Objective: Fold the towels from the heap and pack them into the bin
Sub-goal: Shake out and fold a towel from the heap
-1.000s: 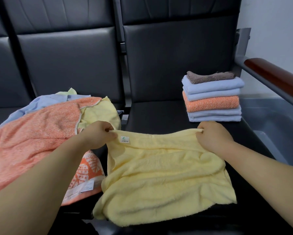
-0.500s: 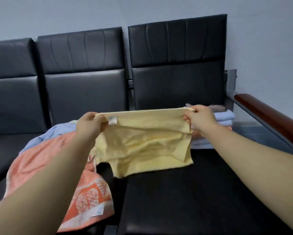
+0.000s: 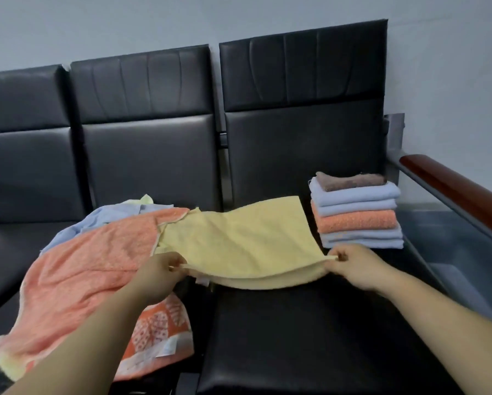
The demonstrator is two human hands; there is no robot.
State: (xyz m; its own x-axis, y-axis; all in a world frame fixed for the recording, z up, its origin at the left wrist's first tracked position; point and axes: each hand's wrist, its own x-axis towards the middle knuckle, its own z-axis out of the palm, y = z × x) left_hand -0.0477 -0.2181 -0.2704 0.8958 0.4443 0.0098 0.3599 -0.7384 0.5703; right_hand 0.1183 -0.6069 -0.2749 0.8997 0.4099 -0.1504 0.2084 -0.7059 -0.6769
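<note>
One pale yellow terry towel [image 3: 239, 243] is held over a black padded seat [image 3: 296, 332], corners pinched by left hand [image 3: 156, 276] and right hand [image 3: 353, 266]; six folded towels [image 3: 356, 220] are stacked at two o'clock.

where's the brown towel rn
Head view, right side: the brown towel tops the folded stack on the rightmost seat, near the wooden armrest.

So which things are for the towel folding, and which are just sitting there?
For the job:
- yellow towel, pinched by the left hand and right hand
- heap of unfolded towels
- stack of folded towels
- grey bin

Just there:
- black seats
- wooden armrest
- wall
</note>
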